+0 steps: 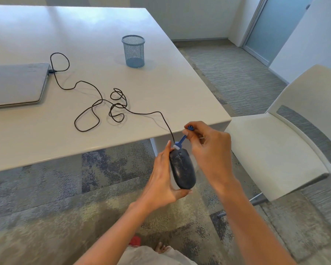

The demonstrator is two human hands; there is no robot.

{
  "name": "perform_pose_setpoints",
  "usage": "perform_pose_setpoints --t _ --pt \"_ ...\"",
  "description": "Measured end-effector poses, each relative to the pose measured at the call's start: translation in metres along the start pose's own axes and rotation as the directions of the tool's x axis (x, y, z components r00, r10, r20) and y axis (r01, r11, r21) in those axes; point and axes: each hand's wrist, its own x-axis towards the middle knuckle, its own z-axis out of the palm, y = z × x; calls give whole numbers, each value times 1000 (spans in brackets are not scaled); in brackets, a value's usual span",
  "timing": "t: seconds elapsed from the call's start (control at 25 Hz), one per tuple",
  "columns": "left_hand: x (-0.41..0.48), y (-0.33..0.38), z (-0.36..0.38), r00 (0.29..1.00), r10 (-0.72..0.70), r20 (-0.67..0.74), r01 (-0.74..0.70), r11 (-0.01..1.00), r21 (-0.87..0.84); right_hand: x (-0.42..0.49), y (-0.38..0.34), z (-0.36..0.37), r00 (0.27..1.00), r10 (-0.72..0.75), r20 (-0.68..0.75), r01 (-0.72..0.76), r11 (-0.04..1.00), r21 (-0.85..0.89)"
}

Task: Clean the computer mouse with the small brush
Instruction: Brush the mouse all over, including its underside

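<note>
The dusty black oval computer mouse is held in the air off the near right corner of the white tabletop, above the grey patterned carpet. The left hand cradles it from the left side and beneath, its fingers wrapped around the body, the thumb across the rear end and a fingertip reaching up by the front. The right hand pinches the small blue plastic brush with a white bristle head, fingers closed on the handle near its round blue end cap. The bristles touch the front end of the mouse, right by the spot where the cord leaves it.

The thin black cord climbs over the near edge of the tabletop, tangles in several loops in the middle, and runs to the side of a closed silver laptop lying at the left edge. A blue wire-mesh pen cup stands upright nearer the right edge, well apart from the cord. A white plastic chair stands beside the right corner.
</note>
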Motion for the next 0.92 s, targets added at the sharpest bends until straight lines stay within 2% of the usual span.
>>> perform_pose_setpoints --t 0.08,0.16,0.28,0.36,0.48,0.56,0.64,0.8,0.92 --pt "3 1 1 1000 4 -14 -4 1000 4 0 1 2 1000 -20 2 20 999 -46" --pt "4 1 2 1000 0 -28 0 1000 -13 -8 0 7 997 -33 64 37 997 -64" --pt "3 -4 4 1000 -7 -27 7 1000 -22 -18 0 9 994 -15 109 13 1000 25" --pt "3 -4 5 1000 -14 -17 14 1000 -27 -16 3 3 996 29 84 -37 995 92" --pt "5 -1 6 1000 -6 -16 6 1000 12 -12 8 -5 1000 -3 17 3 1000 4" --pt "6 2 6 1000 11 -13 -10 999 36 -16 9 -8 998 -8 57 10 999 -38" --pt "5 4 4 1000 7 -3 -7 999 34 -19 10 -11 993 17 113 -16 1000 -8" --pt "1 4 3 1000 8 17 -9 998 61 -11 15 -19 999 26 30 -28 998 57" --pt "3 6 3 1000 6 12 -6 998 60 -13 12 -12 999 6 51 -8 999 32"
